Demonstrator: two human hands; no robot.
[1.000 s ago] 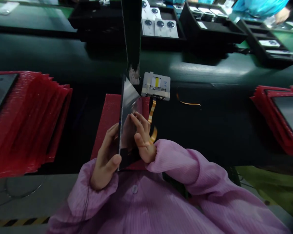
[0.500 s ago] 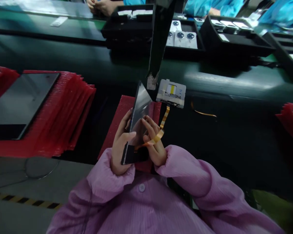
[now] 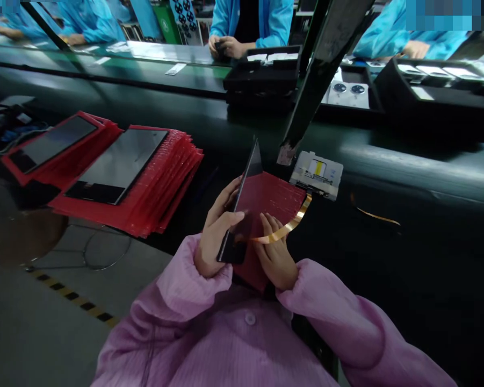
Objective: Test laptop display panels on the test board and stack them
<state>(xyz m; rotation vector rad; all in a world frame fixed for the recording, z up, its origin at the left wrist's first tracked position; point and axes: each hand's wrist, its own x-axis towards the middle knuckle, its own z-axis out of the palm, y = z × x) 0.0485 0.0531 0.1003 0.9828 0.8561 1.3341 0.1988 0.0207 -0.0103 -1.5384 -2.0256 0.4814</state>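
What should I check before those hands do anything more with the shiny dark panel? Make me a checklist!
1. Left hand gripping the dark panel: ok, thumb over its edge.
2. Panel lying flat: not ok, it is steeply tilted.
3. Gold ribbon reaching the grey board: ok.
4. Ribbon's other end fastened to the panel: cannot tell, too blurry.
5. Right hand free of the ribbon: cannot tell, they overlap here.
6. Loose gold strip apart from the panel: ok.

No lettering can be read, even on the grey module (image 3: 328, 176).
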